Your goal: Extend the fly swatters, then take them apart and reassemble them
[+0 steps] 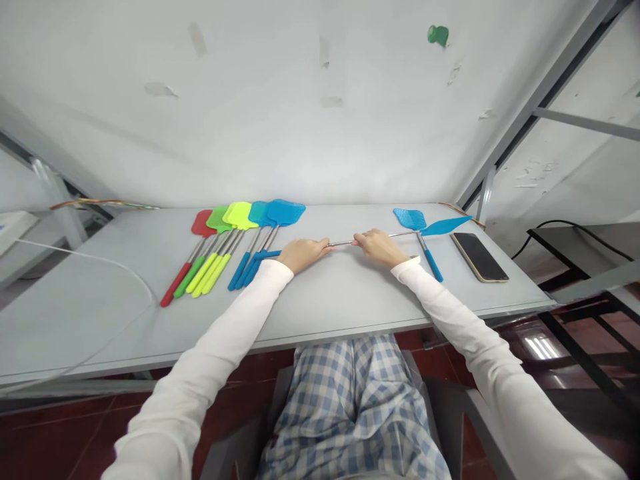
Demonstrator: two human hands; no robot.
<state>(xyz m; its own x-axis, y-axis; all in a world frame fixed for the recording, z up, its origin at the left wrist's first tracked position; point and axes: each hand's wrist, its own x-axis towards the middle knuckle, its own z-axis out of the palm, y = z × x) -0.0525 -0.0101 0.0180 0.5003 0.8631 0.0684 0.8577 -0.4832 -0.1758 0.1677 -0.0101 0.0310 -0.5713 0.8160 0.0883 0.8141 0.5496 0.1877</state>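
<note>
Stretched sideways above the table is a blue fly swatter (445, 226) with a thin metal rod; its head points right and its blue handle shows left of my left hand. My left hand (304, 255) is closed around the rod near the handle. Closer to the head, my right hand (379, 247) grips the same rod. Another blue fly swatter (433, 265) lies just past my right hand, partly behind the held one. On the left, several fly swatters lie in a row: red (176, 285), green (189, 277), yellow-green (217, 275) and blue (285, 212).
A phone (480, 257) lies at the right end of the grey table (345, 293). A white cable (115, 263) crosses the table's left side. Behind stands a white wall (320, 147), with metal frame bars (510, 143) on the right.
</note>
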